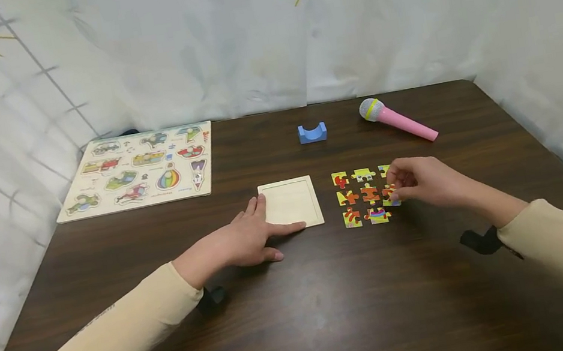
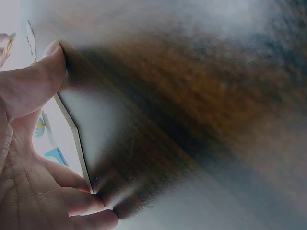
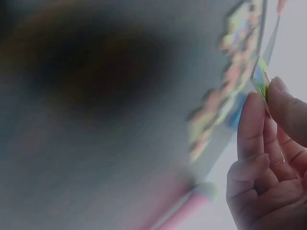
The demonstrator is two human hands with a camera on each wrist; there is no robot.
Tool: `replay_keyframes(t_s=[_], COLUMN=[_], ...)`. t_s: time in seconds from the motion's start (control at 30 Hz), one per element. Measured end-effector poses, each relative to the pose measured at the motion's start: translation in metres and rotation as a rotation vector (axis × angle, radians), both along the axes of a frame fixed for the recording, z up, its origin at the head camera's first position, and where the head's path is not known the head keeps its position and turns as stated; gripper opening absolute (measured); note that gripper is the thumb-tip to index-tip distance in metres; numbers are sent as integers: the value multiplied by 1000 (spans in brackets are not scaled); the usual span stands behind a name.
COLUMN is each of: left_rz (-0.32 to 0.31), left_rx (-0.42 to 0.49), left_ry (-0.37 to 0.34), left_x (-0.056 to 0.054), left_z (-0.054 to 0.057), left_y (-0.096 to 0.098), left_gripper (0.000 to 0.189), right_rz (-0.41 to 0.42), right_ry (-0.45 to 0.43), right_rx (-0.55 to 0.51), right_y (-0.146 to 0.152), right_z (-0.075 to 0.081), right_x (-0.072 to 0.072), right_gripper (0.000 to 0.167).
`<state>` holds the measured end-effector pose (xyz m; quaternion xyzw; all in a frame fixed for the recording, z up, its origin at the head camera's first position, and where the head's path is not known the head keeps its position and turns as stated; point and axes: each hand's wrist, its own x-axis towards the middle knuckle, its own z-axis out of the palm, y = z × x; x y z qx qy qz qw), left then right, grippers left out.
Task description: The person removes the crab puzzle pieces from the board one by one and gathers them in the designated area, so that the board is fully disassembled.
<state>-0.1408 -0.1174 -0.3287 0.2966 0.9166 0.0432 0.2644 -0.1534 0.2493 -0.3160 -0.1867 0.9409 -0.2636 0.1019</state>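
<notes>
My right hand (image 1: 432, 180) pinches a small jigsaw puzzle piece (image 3: 260, 76) between thumb and fingertips, at the right side of the laid-out pieces. In the right wrist view the piece shows yellow, green and blue. Several loose puzzle pieces (image 1: 369, 192), yellow with red and orange patterns, lie in rows to the left of that hand. My left hand (image 1: 245, 243) has its fingers spread at a square wooden puzzle frame (image 1: 290, 203), with fingertips at its left edge and the index finger along its front edge. No pieces lie in the frame.
A pegged picture board (image 1: 146, 170) lies at the back left of the dark table (image 1: 303, 318). A blue block with a curved notch (image 1: 312, 134) stands at the back middle. Right of it lies a pink toy microphone (image 1: 405, 122). White curtains (image 1: 218, 45) hang behind the table.
</notes>
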Motion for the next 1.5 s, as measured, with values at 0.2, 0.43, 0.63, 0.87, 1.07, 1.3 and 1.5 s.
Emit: replay_keyframes(t_s=[0.2, 0.43, 0.63, 0.87, 1.07, 1.3, 1.5], left_rz=[5, 24, 28, 24, 23, 15, 12], left_rx=[3, 9, 10, 17, 14, 15, 16], left_ry=[0, -17, -21, -18, -20, -17, -23], left_x=[0, 1, 2, 1, 1, 0, -1], left_z=[1, 1, 2, 1, 1, 1, 1], left_y=[-4, -6, -5, -4, -4, -3, -2], left_gripper=[69, 69, 70, 70, 70, 70, 70], right_rz=[-27, 16, 55, 72, 71, 54, 55], right_ry=[-43, -43, -26, -14, -12, -28, -21], right_rx=[36, 43, 69, 97, 108, 127, 124], right_y=[22, 22, 13, 12, 12, 14, 16], right_z=[-9, -15, -16, -18, -18, -19, -20], right_x=[8, 10, 9, 10, 10, 10, 11], right_gripper=[22, 21, 17, 16, 18, 17, 17])
